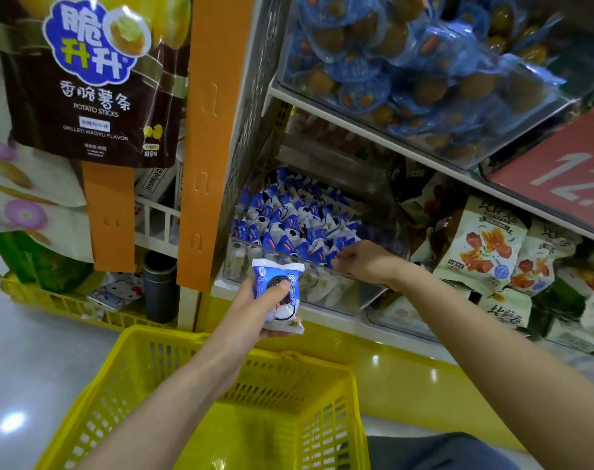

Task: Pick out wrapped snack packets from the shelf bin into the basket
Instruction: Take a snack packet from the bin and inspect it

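Now: one packet out, other hand at the bin

Left hand (251, 313) grips a blue-and-white wrapped snack packet (275, 269), thumb across its front, fingers behind. The packet is held in front of the clear plastic shelf bin (326, 290) and above the far rim of the yellow slotted plastic basket (146, 337). Right hand (363, 262) reaches over the bin's front wall, fingertips curled down onto the heaped blue-and-white packets (288, 225); cannot tell whether it has hold of one. Bin sits on the lowest white shelf (336, 322). Basket stands below both hands.
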Motion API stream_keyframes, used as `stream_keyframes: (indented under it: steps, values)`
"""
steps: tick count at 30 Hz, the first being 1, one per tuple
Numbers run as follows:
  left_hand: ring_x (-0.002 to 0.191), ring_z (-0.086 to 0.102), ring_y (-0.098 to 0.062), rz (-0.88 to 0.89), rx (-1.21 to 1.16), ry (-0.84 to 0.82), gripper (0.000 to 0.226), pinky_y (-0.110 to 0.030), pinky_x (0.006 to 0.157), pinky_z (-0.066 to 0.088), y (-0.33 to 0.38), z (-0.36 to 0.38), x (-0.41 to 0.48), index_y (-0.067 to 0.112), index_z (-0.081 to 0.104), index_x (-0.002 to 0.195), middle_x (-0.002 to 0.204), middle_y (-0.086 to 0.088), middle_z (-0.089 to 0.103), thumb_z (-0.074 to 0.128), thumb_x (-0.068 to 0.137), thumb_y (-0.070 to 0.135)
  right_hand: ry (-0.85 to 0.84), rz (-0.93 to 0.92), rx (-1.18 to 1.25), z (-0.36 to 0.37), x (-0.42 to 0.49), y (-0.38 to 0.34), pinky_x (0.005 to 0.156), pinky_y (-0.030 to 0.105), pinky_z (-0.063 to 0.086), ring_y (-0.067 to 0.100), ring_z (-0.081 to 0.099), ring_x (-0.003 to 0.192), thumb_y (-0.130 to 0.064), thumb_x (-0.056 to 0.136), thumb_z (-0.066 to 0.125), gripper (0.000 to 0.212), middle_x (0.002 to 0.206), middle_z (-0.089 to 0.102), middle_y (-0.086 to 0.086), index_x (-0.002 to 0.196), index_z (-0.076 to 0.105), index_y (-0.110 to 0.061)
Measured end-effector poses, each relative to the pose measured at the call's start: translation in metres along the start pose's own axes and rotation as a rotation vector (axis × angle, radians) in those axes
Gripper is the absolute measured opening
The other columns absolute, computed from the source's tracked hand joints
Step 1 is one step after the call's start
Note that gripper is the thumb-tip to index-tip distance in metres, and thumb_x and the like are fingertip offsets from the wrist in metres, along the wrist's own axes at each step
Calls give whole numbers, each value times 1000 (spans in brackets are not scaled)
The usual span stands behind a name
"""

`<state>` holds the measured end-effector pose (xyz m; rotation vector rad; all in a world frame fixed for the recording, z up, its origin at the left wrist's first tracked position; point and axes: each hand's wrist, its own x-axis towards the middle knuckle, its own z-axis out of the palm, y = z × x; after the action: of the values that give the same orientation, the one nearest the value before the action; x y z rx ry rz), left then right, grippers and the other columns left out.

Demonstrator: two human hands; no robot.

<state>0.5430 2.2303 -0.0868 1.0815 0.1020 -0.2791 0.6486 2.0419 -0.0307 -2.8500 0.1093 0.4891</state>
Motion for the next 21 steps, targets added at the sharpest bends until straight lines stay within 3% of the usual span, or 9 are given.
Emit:
stream_keyframes:
  steps: [2, 4, 6, 9, 12, 17, 21]
  values:
    - [89, 68, -31, -20, -25, 19, 17, -42, 72, 57, -1, 1, -1, 22, 55, 107, 103, -10, 68, 55, 90, 25, 160, -50, 74, 5, -13, -7, 81, 24, 43, 21, 58, 105, -32, 95, 48, 35, 120, 60, 9, 120, 57, -9]
    - [93, 68, -29, -13, 9, 23, 14, -46, 82, 53, -2, 0, -3, 26, 54, 106, 103, -7, 69, 53, 92, 26, 427, -238, 249, 13, -34, -15, 75, 8, 40, 4, 58, 96, -26, 95, 50, 28, 112, 62, 1, 118, 58, -14]
    - [94, 68, -17, 21, 92, 12, 14, -34, 83, 51, -4, 0, -6, 30, 53, 107, 102, 2, 71, 50, 93, 29, 546, -415, 373, 23, -56, -24, 71, 0, 39, -10, 54, 84, -25, 94, 51, 20, 96, 61, -10, 108, 62, -17]
    - [92, 65, 0, 66, 165, -23, 14, -12, 68, 46, -6, 2, -9, 33, 52, 107, 104, 12, 69, 50, 93, 29, 374, -458, 510, 41, -78, -34, 71, 8, 45, -4, 58, 82, -31, 92, 53, 15, 89, 63, -13, 99, 64, -23]
    - [97, 63, -3, 85, 253, -41, 21, -16, 77, 48, -7, 2, -10, 28, 52, 113, 111, 5, 66, 51, 93, 22, 187, -400, 729, 50, -83, -36, 73, 32, 53, 22, 63, 74, -20, 89, 60, 7, 83, 69, 4, 86, 66, -19]
    - [83, 65, 0, 126, 317, -38, 21, -10, 67, 49, -5, 1, -12, 20, 53, 108, 103, -1, 66, 58, 89, 15, 169, -374, 874, 63, -81, -30, 56, 17, 49, 3, 59, 62, -16, 86, 64, 10, 72, 67, -1, 78, 67, -21]
    - [86, 65, -16, 143, 330, 64, 20, -23, 70, 52, -7, -1, -15, 6, 60, 101, 97, -15, 68, 54, 91, 22, 143, -396, 874, 79, -80, -29, 54, 17, 47, 5, 58, 62, -16, 85, 65, 18, 68, 66, -3, 72, 65, -28]
